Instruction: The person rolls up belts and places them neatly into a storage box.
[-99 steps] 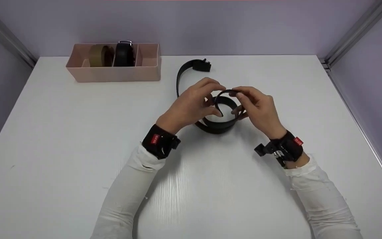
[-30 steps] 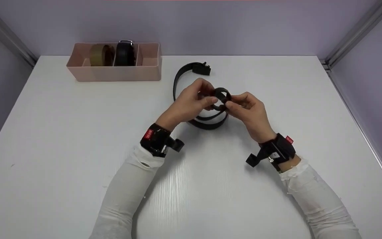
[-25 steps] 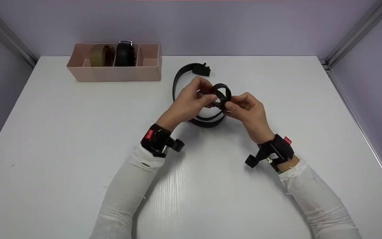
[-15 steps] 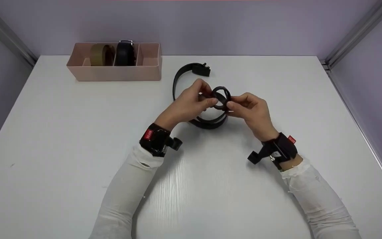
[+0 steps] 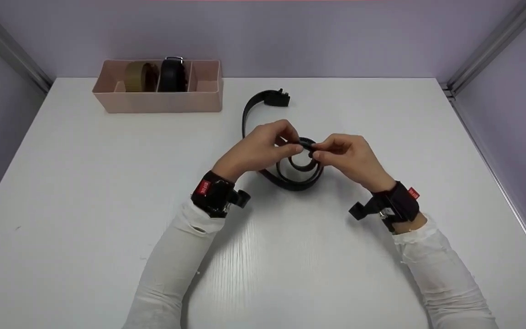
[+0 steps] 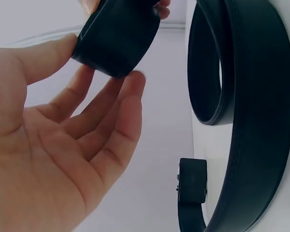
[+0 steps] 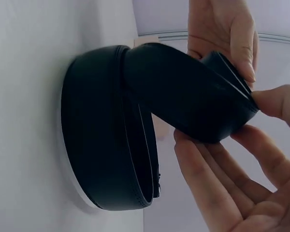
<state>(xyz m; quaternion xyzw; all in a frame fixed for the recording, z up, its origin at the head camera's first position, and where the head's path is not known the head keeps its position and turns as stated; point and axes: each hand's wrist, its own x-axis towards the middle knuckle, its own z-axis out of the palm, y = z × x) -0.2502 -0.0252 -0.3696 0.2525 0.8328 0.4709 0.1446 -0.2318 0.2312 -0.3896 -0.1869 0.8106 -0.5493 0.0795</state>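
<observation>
A black belt (image 5: 290, 184) stands on edge on the white table in loose coils. Its buckle (image 5: 276, 98) lies at the far end of the outer curve. My left hand (image 5: 260, 148) pinches the curled inner end between thumb and fingers, from the left. From the right, my right hand (image 5: 354, 160) pinches the same end, fingertips almost meeting the left ones. Close up in the left wrist view, the rolled end (image 6: 118, 36) is raised beside the standing coils (image 6: 261, 96). In the right wrist view the lifted strap (image 7: 179, 92) rises from the outer coil (image 7: 96, 130).
At the back left of the table stands a pink divided box (image 5: 162, 103). It holds a rolled tan belt (image 5: 134, 77) and a rolled black belt (image 5: 170, 76) with a silver buckle; its right compartment is bare. Pale panels rise behind and beside the table.
The inner end has been curled into a smaller roll since the earliest frame. In the last half second both hands have come down and nearer with it, and the right one shifted slightly right.
</observation>
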